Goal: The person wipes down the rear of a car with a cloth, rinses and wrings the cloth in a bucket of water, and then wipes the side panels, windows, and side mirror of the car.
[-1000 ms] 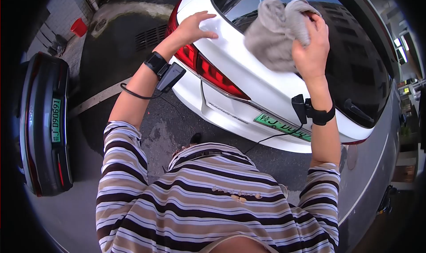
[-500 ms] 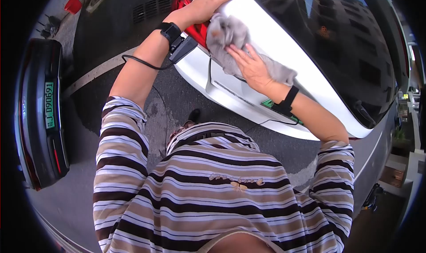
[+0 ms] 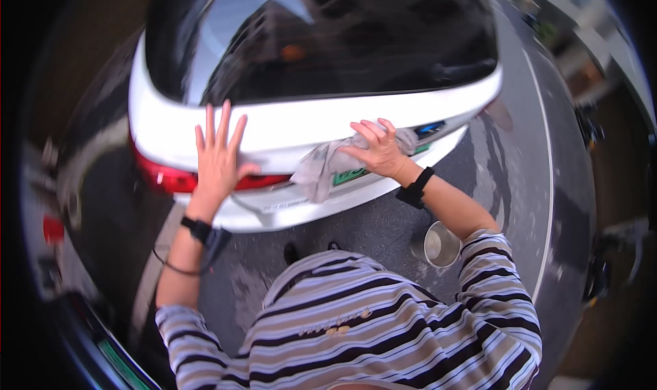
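My left hand (image 3: 217,159) lies spread on the white tailgate (image 3: 287,126) of a car, above the red tail light (image 3: 174,178). Its fingers point toward the rear window. My right hand (image 3: 383,150) presses a crumpled grey cloth (image 3: 318,171) against the tailgate, fingers bent over it. The cloth hangs to the left of that hand and partly covers the green licence plate (image 3: 349,176). Part of the cloth also shows beyond the hand, near a blue-and-black badge (image 3: 431,128). Both wrists wear black straps.
A metal bucket (image 3: 419,243) stands on the ground below my right forearm. The dark rear window (image 3: 356,48) spans the car above my hands. At lower left is another dark car (image 3: 82,335). A red container (image 3: 53,229) sits at far left.
My view has swung right toward the middle of the car's rear. My right hand and the cloth have moved right, from beside the tail light to the plate area. My left hand stays spread.
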